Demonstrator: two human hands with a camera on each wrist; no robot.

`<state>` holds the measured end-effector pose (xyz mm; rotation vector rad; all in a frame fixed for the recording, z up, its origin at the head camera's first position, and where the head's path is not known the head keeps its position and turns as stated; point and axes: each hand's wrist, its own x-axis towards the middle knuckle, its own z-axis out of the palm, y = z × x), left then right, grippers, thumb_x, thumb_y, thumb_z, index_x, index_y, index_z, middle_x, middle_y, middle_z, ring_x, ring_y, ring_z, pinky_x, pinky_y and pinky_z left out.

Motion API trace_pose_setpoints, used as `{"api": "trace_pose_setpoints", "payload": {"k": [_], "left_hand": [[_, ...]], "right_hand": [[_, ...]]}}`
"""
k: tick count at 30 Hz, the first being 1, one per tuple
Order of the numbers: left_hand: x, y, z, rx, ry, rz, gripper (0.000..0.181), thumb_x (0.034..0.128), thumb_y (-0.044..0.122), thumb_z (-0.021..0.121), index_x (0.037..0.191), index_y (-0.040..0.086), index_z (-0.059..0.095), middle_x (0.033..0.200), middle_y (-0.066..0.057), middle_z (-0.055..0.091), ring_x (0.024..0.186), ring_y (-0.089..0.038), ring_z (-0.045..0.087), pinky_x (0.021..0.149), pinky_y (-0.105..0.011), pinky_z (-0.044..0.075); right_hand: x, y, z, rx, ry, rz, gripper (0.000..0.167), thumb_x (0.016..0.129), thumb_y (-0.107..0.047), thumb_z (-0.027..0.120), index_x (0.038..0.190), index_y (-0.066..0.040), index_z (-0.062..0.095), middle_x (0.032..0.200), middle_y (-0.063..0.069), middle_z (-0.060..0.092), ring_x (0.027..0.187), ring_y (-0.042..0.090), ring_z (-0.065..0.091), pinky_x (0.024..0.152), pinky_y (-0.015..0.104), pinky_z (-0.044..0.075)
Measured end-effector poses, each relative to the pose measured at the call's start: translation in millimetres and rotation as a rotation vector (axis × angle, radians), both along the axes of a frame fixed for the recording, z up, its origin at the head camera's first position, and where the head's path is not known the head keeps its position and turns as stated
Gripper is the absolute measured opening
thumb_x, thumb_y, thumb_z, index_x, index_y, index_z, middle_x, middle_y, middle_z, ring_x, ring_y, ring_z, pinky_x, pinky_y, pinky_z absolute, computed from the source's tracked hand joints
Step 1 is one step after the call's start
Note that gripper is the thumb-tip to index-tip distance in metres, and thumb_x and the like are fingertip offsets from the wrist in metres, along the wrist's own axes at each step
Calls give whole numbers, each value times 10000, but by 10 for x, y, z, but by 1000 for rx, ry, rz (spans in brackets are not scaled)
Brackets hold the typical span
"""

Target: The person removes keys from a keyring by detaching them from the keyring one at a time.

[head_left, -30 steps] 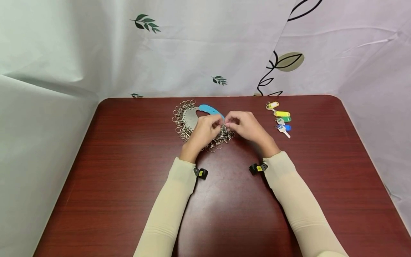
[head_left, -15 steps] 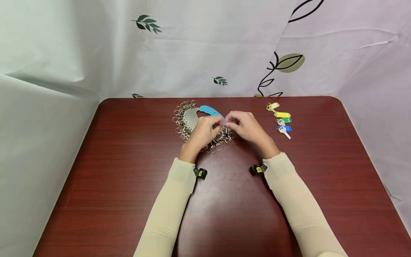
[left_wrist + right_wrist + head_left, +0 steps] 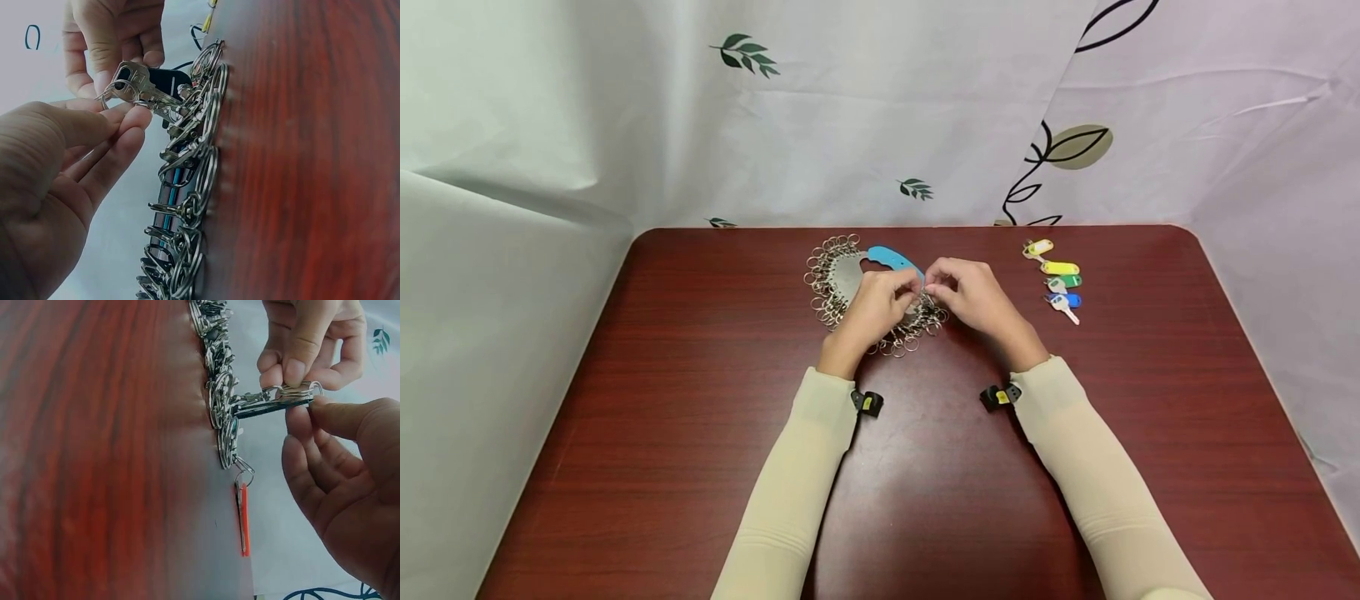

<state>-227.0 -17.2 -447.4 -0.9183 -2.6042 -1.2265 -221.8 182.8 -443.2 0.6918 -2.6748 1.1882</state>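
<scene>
A metal key holder plate (image 3: 847,275) with a blue handle (image 3: 891,257) lies toward the back of the table, fringed with several snap hooks and split rings (image 3: 826,308). Over its right end, my left hand (image 3: 877,304) pinches a split ring (image 3: 119,92) between thumb and fingers. Opposite it, my right hand (image 3: 973,292) pinches the same ring from the other side. A silver key (image 3: 132,80) hangs on this ring beside a black tag (image 3: 167,81), and a snap hook (image 3: 256,398) joins it. The fingertips hide part of the ring.
Right of the hands, yellow tags (image 3: 1060,267), a green tag (image 3: 1070,281) and a blue tag (image 3: 1072,299) lie with keys (image 3: 1063,307) on the dark red table (image 3: 715,433). An orange tag (image 3: 245,519) hangs by the holder's end. Patterned white cloth (image 3: 850,125) stands behind.
Both hands stay in nearly the same place, with only slight shifts of the fingers. The key holder and the loose tags have not moved.
</scene>
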Motion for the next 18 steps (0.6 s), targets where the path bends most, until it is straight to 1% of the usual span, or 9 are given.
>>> {"api": "trace_pose_setpoints", "payload": {"k": [3,7,9,14,18], "left_hand": [[6,-1,8,4,-8,-1,150,923,-50,692,849,80,676,807,-43,704,744,-154,629,670,-260,527],[14,2,15,11,-20,8,155,909,-53,707,843,84,677,825,-43,722,761,-158,650,686,-264,548],[17,1,15,13,-24,16,159,900,-60,709,845,87,683,826,-39,728,757,-156,656,686,-264,555],[12,3,15,10,-35,26,149,902,-49,717,856,92,701,837,-35,742,753,-155,673,690,-261,566],[13,7,22,5,-47,26,144,906,-47,715,865,90,707,856,-44,754,766,-166,698,699,-253,581]], "right_hand": [[1,-7,8,10,-29,15,37,967,-62,709,955,-94,694,852,53,681,764,174,599,695,322,492],[3,-11,25,42,-42,52,75,969,-22,678,977,-95,696,904,53,685,820,177,610,744,336,508],[2,-8,33,50,-52,60,81,961,-21,677,965,-100,691,896,51,681,818,179,612,744,339,513],[-2,11,51,48,-109,68,50,965,-50,675,955,-98,684,867,47,688,794,171,635,726,331,538],[-5,20,68,56,-96,90,29,978,-63,685,985,-73,711,898,51,716,822,170,663,752,335,559]]}}
